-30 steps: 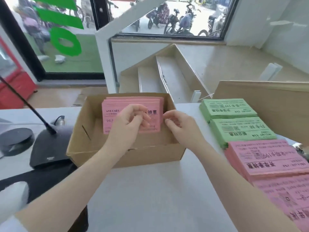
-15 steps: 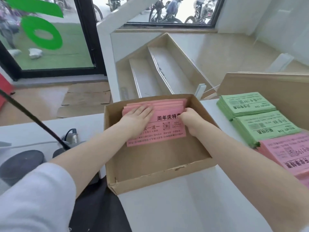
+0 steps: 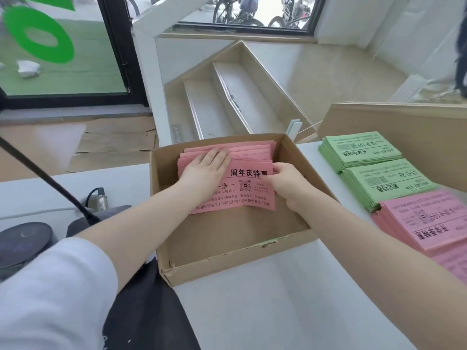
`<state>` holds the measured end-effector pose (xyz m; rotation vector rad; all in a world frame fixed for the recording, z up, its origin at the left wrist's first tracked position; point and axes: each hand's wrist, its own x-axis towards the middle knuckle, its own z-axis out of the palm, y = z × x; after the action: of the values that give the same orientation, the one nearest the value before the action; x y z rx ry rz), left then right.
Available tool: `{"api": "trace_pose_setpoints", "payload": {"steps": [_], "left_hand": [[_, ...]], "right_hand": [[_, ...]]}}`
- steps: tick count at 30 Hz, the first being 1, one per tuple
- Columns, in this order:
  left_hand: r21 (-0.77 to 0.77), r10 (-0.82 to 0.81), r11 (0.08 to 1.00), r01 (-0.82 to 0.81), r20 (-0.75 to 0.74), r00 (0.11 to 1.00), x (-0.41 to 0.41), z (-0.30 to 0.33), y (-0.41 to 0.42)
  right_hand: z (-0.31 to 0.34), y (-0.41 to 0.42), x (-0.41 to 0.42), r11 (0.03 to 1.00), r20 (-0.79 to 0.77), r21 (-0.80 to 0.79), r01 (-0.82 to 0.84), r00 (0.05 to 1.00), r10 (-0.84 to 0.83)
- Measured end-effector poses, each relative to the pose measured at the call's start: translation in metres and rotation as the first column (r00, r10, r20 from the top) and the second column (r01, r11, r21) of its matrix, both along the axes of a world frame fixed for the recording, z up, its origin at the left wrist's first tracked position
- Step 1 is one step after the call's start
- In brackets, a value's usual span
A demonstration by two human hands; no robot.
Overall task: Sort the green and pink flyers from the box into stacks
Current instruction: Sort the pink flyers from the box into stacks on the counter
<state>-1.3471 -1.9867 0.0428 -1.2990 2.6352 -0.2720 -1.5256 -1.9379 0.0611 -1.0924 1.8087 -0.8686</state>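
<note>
An open cardboard box (image 3: 227, 263) stands on the white counter. A bundle of pink flyers (image 3: 250, 195) leans against its far wall. My left hand (image 3: 202, 170) lies flat on the bundle's upper left with fingers straight. My right hand (image 3: 285, 183) grips the bundle's right edge with curled fingers. On the counter to the right lie two green flyer stacks (image 3: 364, 150) (image 3: 386, 184) and, nearer, a pink flyer stack (image 3: 429, 218).
A black microphone base (image 3: 83, 226) with a thin stalk and a dark round puck (image 3: 22, 238) sit left of the box. A brown board (image 3: 404, 122) stands behind the stacks. Stairs drop beyond the counter's far edge. A person's legs show far right.
The pink bundle has gone from held upright in both hands to lying back in the box. My left hand has flattened on it and my head has moved closer over the box.
</note>
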Motion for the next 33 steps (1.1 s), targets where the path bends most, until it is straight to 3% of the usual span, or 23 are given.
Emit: {"api": "trace_pose_setpoints", "payload": {"steps": [4, 7, 13, 17, 22, 27, 33], "left_hand": [[0.070, 0.022, 0.997, -0.014, -0.113, 0.993, 0.001, 0.009, 0.007], [0.106, 0.048, 0.994, -0.015, -0.307, 0.950, -0.003, 0.031, 0.017], [-0.012, -0.055, 0.998, 0.055, -0.440, 0.897, -0.016, 0.080, 0.078], [-0.137, -0.164, 0.985, 0.108, -0.507, 0.846, -0.042, 0.111, 0.134], [-0.178, -0.138, 0.981, 0.073, -0.382, 0.914, -0.088, 0.125, 0.187], [-0.113, -0.110, 0.991, 0.071, -0.387, 0.916, -0.119, 0.104, 0.238], [0.041, 0.170, 0.985, -0.165, -0.281, 0.945, -0.126, 0.036, 0.272]], "right_hand": [[0.006, 0.014, -0.002, 0.996, 0.006, -0.079, -0.049, 0.999, 0.050], [0.017, 0.030, -0.008, 0.979, -0.012, -0.186, -0.085, 0.996, 0.084], [0.051, 0.090, -0.035, 0.873, 0.091, -0.482, -0.073, 0.987, 0.132], [0.057, 0.136, -0.070, 0.805, 0.267, -0.593, 0.035, 0.951, 0.155], [0.051, 0.178, -0.115, 0.793, 0.299, -0.604, 0.077, 0.944, 0.136], [0.033, 0.213, -0.153, 0.807, 0.290, -0.591, 0.005, 0.934, 0.206], [-0.021, 0.242, -0.170, 0.889, 0.190, -0.432, -0.153, 0.948, 0.256]]}}
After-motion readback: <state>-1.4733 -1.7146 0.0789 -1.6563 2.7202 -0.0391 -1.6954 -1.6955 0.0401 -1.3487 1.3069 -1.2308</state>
